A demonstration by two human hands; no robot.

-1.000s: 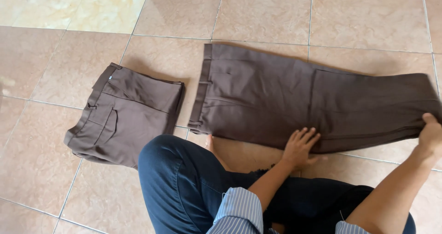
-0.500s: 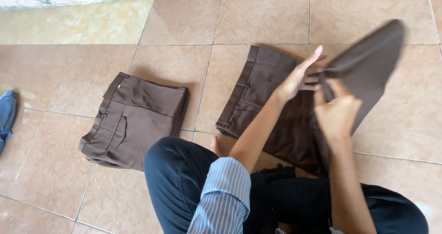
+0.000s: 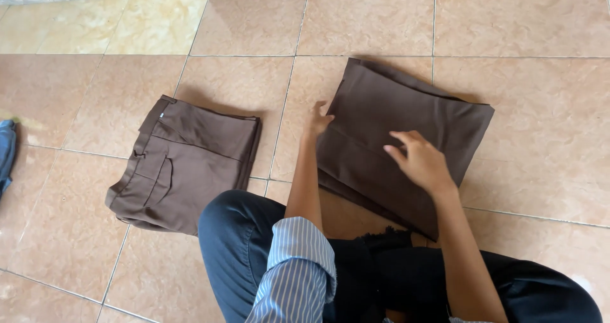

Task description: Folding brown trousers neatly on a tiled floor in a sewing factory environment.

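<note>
Brown trousers [image 3: 406,116], folded over into a thick, roughly square bundle, lay flat on the tiled floor [image 3: 521,18] directly under both of the person's hands. Neither hand was clamped on the cloth: the right hand [image 3: 420,161] rested palm down on the top layer near the bundle's middle, its fingers [image 3: 400,139] spread and pointing away from the body, pressing rather than pinching. The left hand [image 3: 318,120] was set against the bundle's left edge, fingers loosely open and touching the fabric where the fold met the floor. The bundle sat at a slant, one corner pointing away from the person and the near corner tucked close to the lap, just beyond the wrists. Running back from the left hand, a bare forearm led to a rolled-up sleeve [image 3: 298,266] of blue and white stripes. Under both arms were the person's legs in dark blue trousers [image 3: 241,247], bent as if seated on the floor, with the knee rising to the left of the left arm. Further left of that knee, well apart from the hands, a second pair of brown trousers [image 3: 184,164] lay already folded on the tiles, waistband and a back pocket flap facing up. At the far left edge of the view a strip of blue fabric [image 3: 6,154] was partly visible; what it belonged to could not be told. Pale pink-brown tiles with thin grout lines surrounded everything.
</note>
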